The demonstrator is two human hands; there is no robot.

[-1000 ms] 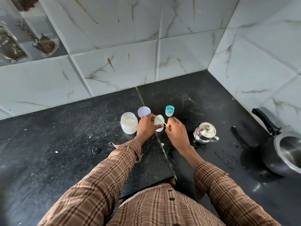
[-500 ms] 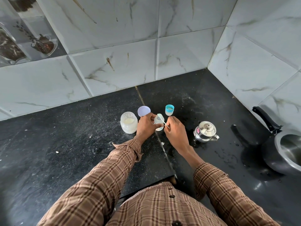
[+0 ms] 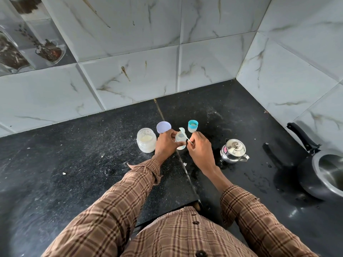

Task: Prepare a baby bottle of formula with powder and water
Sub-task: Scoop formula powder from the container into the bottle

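While we look down over our plaid sleeves at the black counter (image 3: 74, 164), the scene reads as follows.

Left hand: our left hand (image 3: 166, 143) is wrapped around the small clear baby bottle (image 3: 180, 140), gripping it upright on the counter.
Right hand: our right hand (image 3: 199, 148) pinches the handle of a white scoop (image 3: 184, 135); its bowl is lifted above the bottle's mouth.
Powder: the open jar of formula powder (image 3: 146, 142) stands just left of our left hand, partly filled.
Jar lid: a pale lilac lid (image 3: 163, 127) lies behind the jar.
Bottle top: a cap with a teal ring (image 3: 193, 126) stands behind the bottle, apart from it.
Water: a steel kettle (image 3: 233, 151), lid on, stands near the right hand.
Far right: a dark pressure cooker (image 3: 323, 175) sits at the counter's edge.
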